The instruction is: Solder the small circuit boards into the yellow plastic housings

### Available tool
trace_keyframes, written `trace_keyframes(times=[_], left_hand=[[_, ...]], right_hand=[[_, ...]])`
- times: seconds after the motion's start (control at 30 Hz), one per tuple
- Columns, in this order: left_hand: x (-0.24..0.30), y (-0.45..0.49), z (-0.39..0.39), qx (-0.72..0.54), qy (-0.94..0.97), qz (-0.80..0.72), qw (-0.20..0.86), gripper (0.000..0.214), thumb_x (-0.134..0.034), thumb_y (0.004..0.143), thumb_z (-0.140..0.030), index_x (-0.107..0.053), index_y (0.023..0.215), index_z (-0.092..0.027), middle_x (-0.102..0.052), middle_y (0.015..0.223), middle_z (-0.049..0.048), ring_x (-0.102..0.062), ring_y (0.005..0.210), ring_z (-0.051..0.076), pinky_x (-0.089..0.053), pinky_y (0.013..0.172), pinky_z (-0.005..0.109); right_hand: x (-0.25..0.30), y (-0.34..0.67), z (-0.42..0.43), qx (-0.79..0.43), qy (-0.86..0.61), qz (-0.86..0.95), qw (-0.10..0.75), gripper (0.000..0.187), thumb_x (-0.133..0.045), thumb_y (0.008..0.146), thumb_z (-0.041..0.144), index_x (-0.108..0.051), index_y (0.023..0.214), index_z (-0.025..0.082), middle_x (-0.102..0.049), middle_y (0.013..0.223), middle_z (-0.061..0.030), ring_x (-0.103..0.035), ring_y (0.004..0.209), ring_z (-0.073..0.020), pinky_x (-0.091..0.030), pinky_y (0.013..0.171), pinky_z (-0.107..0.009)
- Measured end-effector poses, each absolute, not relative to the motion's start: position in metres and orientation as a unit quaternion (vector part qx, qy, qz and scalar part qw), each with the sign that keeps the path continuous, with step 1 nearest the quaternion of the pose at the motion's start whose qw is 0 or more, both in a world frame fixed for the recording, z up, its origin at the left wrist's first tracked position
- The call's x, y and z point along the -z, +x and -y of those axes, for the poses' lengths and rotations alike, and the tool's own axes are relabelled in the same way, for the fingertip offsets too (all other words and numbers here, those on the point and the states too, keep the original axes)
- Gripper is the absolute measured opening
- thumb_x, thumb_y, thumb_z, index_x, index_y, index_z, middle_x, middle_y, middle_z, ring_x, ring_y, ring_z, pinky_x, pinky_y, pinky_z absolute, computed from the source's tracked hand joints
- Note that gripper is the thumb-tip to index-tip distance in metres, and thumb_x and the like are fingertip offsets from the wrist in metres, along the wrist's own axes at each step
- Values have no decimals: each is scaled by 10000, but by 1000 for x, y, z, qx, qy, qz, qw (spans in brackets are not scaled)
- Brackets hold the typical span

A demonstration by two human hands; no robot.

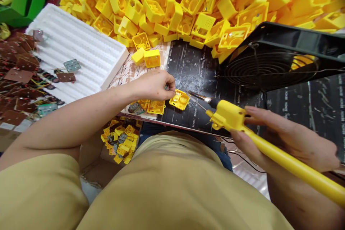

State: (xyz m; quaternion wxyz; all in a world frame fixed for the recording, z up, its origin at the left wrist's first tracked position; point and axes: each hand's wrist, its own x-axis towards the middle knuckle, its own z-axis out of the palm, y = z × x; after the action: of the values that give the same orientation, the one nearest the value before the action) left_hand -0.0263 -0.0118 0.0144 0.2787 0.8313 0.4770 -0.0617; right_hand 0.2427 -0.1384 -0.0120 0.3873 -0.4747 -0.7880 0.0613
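Observation:
My right hand [291,133] is wrapped around a yellow soldering gun [231,115], its metal tip pointing left at the small yellow plastic case [179,99] on the black mat. That case lies open side up, with a round speaker-like ring inside. At its upper left edge, my left hand [157,85] is closed in a pinch. A bit of something greenish shows between the fingers, too small to name. Just left of that case lies another open yellow case [156,107], partly beside a small circuit board [136,108].
Many yellow cases [153,9] are heaped along the back. A black fan [258,64] stands on the right. White ribbed foam [81,46] holds wired boards at left, beside piled brown circuit boards [20,75]. Below the table edge, a box holds yellow parts [122,143].

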Motion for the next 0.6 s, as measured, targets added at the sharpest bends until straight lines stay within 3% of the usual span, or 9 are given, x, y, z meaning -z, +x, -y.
trace_keyframes(times=[0.1,0.27,0.5,0.6], left_hand=[[-17,-23,10,73,843,-467,256,123,-609,725,-228,-718,686,-187,-715,684,-3,-612,642,127,-415,627,246],[-21,-19,8,113,831,-485,249,104,-626,731,-212,-726,714,-189,-700,678,3,-630,670,155,-418,630,260],[-25,-13,5,145,827,-487,242,123,-632,732,-220,-750,751,-190,-699,694,6,-642,686,171,-450,668,263],[-23,-13,3,140,834,-478,235,126,-627,719,-223,-747,739,-189,-690,675,3,-624,644,157,-432,625,250]], right_hand=[[15,232,135,-60,-413,821,390,352,-716,879,217,-607,1212,253,-739,836,6,-694,643,-146,-559,526,-241],[16,229,131,-91,-368,840,387,285,-782,796,116,-591,978,226,-714,802,18,-696,683,-124,-562,537,-201],[8,225,128,-72,-335,865,367,289,-805,766,117,-606,956,204,-715,813,3,-686,679,-120,-588,617,-212],[3,234,130,-107,-369,852,355,193,-774,814,163,-641,946,209,-726,832,-6,-694,707,-122,-579,621,-216]])
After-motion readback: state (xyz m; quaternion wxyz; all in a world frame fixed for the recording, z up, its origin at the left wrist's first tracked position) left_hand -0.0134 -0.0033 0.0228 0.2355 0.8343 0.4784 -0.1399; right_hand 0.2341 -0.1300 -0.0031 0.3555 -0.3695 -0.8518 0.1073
